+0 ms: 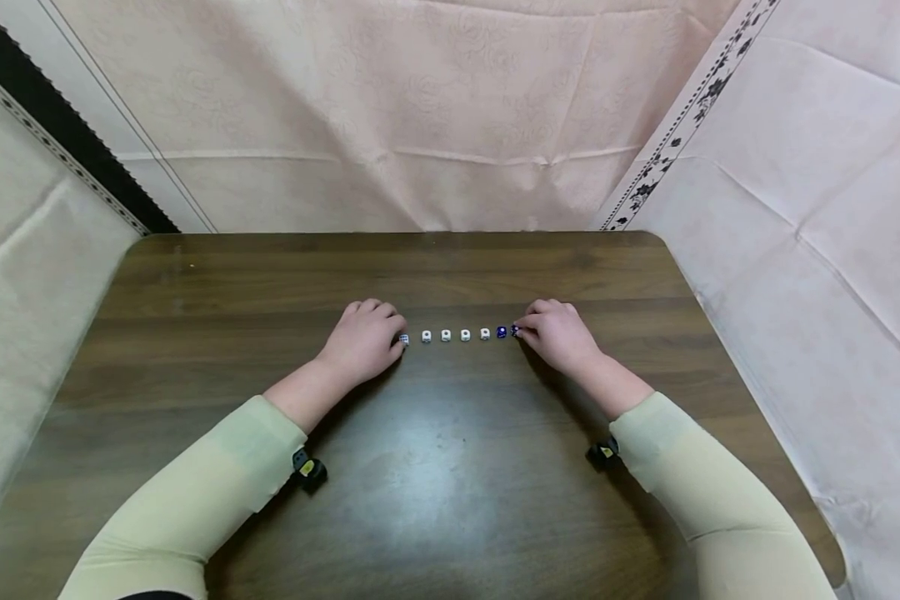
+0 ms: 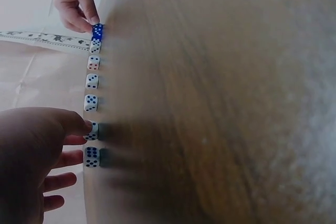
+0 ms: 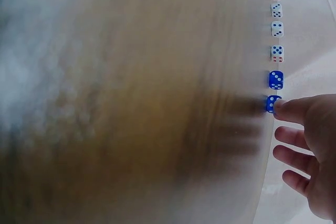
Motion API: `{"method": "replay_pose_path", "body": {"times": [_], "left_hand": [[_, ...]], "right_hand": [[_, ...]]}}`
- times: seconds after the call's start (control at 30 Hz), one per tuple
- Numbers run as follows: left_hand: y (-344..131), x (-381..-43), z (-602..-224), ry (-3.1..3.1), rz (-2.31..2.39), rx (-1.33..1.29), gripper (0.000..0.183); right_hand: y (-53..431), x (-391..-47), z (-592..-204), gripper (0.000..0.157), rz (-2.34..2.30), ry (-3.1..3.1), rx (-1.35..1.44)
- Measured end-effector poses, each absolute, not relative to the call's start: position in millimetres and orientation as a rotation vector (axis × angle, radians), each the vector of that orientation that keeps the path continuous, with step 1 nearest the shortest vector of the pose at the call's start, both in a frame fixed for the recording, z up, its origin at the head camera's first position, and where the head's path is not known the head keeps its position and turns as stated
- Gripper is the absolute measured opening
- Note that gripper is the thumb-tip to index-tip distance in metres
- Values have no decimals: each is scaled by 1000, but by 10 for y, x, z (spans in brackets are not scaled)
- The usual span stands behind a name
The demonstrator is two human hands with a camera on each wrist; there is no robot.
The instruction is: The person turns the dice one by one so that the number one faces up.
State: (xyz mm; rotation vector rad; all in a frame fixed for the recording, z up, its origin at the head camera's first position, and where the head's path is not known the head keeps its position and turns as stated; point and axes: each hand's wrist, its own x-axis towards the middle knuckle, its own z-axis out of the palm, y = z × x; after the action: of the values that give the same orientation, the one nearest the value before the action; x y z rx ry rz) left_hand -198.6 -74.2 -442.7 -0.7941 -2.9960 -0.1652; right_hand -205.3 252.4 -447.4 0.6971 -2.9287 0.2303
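A row of small dice runs across the table between both hands. In the left wrist view, my left hand (image 1: 367,340) pinches a white die (image 2: 92,131) with blue pips, thumb at its near side. Another white die (image 2: 92,157) stands beside the fingers; the hand hides it in the head view. My right hand (image 1: 558,335) pinches a blue die (image 3: 272,104) with white pips at the row's right end. A second blue die (image 3: 276,80) stands next to it. Several white dice (image 1: 446,336) stand spaced out between the hands.
The dark wooden table (image 1: 435,500) has rounded corners. Pale patterned cloth (image 1: 420,100) hangs behind it, with more cloth at both sides. A black wrist camera (image 1: 310,471) hangs under the left sleeve, another camera (image 1: 603,454) under the right.
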Motion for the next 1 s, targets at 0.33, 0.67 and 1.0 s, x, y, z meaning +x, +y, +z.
{"method": "replay_pose_path", "body": {"times": [0.33, 0.67, 1.0], "left_hand": [[-735, -1993, -4413, -2997, -158, -811, 19], [-710, -2015, -4396, -3006, -151, -801, 20], [-674, -2070, -4395, -3015, -139, -768, 23]], "right_hand": [[2520, -2056, -4452, 14, 244, -2904, 711], [2530, -2059, -4466, 14, 231, -2908, 707], [2526, -2061, -4464, 14, 235, -2887, 728]]}}
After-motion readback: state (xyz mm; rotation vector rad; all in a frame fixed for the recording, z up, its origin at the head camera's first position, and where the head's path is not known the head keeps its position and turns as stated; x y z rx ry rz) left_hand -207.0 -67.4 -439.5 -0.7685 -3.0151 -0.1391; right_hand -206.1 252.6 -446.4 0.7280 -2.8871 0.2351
